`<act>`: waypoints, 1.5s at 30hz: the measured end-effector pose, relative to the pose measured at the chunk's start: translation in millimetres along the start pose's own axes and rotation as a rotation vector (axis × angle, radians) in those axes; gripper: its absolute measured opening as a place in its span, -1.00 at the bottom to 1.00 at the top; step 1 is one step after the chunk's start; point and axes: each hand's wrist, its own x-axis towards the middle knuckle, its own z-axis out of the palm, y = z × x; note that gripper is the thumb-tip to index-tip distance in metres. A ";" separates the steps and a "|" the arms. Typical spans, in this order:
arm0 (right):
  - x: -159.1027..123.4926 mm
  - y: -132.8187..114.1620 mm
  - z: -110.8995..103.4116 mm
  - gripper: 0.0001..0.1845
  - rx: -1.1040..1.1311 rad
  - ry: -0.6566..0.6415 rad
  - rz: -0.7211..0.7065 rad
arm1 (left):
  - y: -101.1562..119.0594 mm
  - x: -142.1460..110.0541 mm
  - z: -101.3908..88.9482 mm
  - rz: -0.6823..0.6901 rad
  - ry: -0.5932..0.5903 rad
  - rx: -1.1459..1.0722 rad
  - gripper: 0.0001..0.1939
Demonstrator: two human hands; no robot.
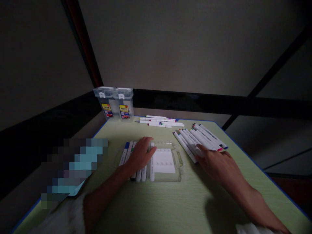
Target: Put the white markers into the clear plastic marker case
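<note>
A clear plastic case (179, 177) lies flat on the table, with white markers (143, 174) side by side in its left part and a white paper insert (164, 162) showing on its right. My left hand (140, 154) rests over these markers, thumb apart from the fingers, gripping nothing that I can see. To the right, loose white markers (206, 138) with coloured ends lie slanted in a group. My right hand (216, 162) reaches into the near side of that group, its thumb and index finger closed about the lower end of a marker (184, 146).
Two clear lidded boxes (125, 104) with yellow labels stand at the back left. Several more markers (158, 122) lie along the table's far edge. A pixelated, light-blue object (83, 162) is on the left. Walls border the table (146, 208) behind and at left.
</note>
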 end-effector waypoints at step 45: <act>-4.5 -28.0 -8.0 -0.72 0.100 0.073 -0.172 | -16.7 74.8 -21.7 -0.028 0.104 0.098 -0.68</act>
